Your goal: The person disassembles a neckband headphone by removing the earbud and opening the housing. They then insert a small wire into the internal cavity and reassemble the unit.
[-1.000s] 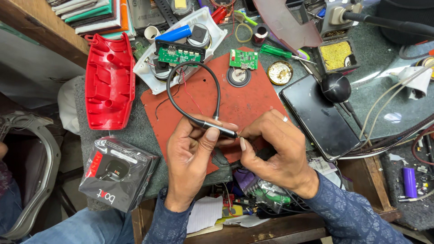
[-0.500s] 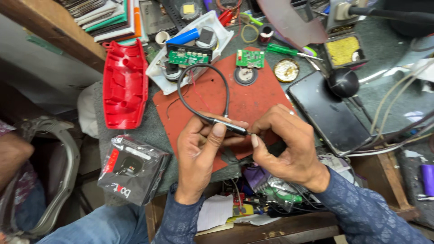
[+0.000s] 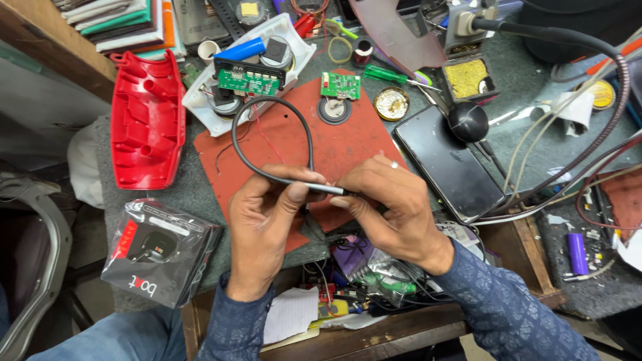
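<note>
black cable (image 3: 267,134) end hidden inside right hand (image 3: 391,204), left hand (image 3: 264,217) covering cable middle

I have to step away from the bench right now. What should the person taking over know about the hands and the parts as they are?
Left hand: thumb and fingers pinch the black cable close to its metal end.
Right hand: fingertips grip that metal end from the other side.
The cable loops up over the red mat towards the white shell with the green circuit board.
Done: casing open, red cover set aside at left.
Left: the cable end is in both hands and joined to nothing; the casing is unassembled.
</note>
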